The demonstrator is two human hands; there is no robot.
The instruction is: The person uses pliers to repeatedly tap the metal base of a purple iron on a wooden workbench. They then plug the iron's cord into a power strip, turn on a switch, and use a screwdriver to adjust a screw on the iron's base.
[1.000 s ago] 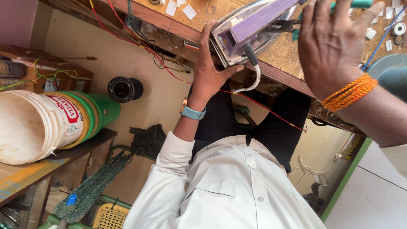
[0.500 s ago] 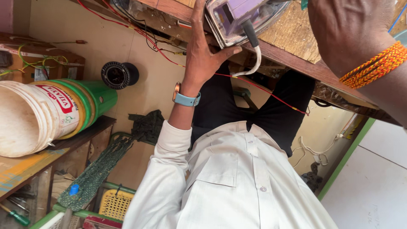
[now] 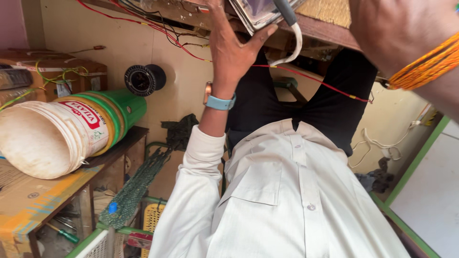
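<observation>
My left hand, with a blue watch at the wrist, grips the lower edge of a silver and purple appliance resting on the wooden workbench edge. A grey cord with a white sleeve hangs from the appliance beside my thumb. My right hand, wearing orange thread bands, is at the top right, just right of the appliance. Only its back shows and its fingers are cut off by the frame. My white shirt and black trousers fill the lower middle.
A red wire runs under the bench across my lap. At the left, a white bucket lies on its side inside a green container on a low shelf. Also there: a black spool, green netting and a yellow basket.
The view has dropped, so the appliance and both hands now sit higher in the frame. My right hand's fingers and the green-handled tool have gone out of view. My left hand keeps its grip.
</observation>
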